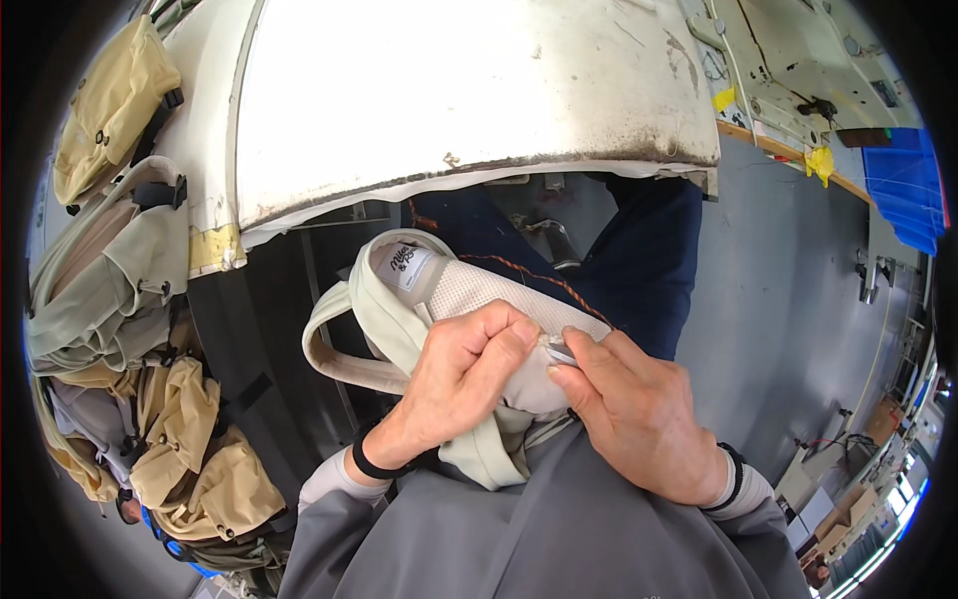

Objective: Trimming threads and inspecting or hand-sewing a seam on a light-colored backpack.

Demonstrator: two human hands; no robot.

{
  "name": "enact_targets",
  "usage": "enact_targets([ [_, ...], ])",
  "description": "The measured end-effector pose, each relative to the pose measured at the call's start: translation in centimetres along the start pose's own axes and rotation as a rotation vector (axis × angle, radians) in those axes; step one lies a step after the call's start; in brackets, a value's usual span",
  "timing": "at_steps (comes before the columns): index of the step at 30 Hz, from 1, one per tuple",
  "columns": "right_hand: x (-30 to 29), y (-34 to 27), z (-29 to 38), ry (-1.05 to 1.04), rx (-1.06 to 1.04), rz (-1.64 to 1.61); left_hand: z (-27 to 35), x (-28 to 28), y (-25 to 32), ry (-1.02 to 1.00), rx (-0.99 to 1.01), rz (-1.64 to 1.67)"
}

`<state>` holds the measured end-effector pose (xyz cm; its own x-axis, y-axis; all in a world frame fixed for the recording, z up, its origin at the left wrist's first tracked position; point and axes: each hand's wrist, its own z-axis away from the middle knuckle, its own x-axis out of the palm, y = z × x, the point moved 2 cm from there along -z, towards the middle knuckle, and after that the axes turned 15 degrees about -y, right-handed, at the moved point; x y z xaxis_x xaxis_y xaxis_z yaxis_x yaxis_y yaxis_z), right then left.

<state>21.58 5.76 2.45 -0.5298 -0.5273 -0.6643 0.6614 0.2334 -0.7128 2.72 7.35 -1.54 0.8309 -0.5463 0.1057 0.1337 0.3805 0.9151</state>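
Note:
Across my lap rests a pale green fabric bag [385, 318] with a padded strap loop, a beige mesh panel [509, 293] and a sewn label [408, 267] that bears writing. My left hand [475, 367] pinches the bag's seam between thumb and fingers, just below the mesh. Close beside it, my right hand [632, 404] grips a small metal tool [561, 353], probably thread snips, with its pointed tip at that seam. Most of the tool is hidden inside the fingers. A twisted orange and black cord [535, 273] runs past the mesh panel's far edge.
A white worktable [464, 90] with a worn front edge stands ahead. Green and tan bags [179, 442] are piled at left. A sewing machine [816, 82] and a blue bin [902, 187] are at upper right. Part of another person [129, 511] shows at lower left.

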Motion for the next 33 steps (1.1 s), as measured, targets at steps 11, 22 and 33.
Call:
enact_targets([
  [11,0.3,-0.3,0.1,0.041,0.022,0.056,0.1,0.1,0.5,0.026,0.005,-0.077],
  [22,0.9,-0.6,0.1,0.103,0.083,0.032,0.2,0.4,0.6,0.042,-0.020,-0.033],
  [33,1.8,0.8,-0.3,0.151,0.112,-0.467,0.2,0.4,0.5,0.015,-0.038,0.006],
])
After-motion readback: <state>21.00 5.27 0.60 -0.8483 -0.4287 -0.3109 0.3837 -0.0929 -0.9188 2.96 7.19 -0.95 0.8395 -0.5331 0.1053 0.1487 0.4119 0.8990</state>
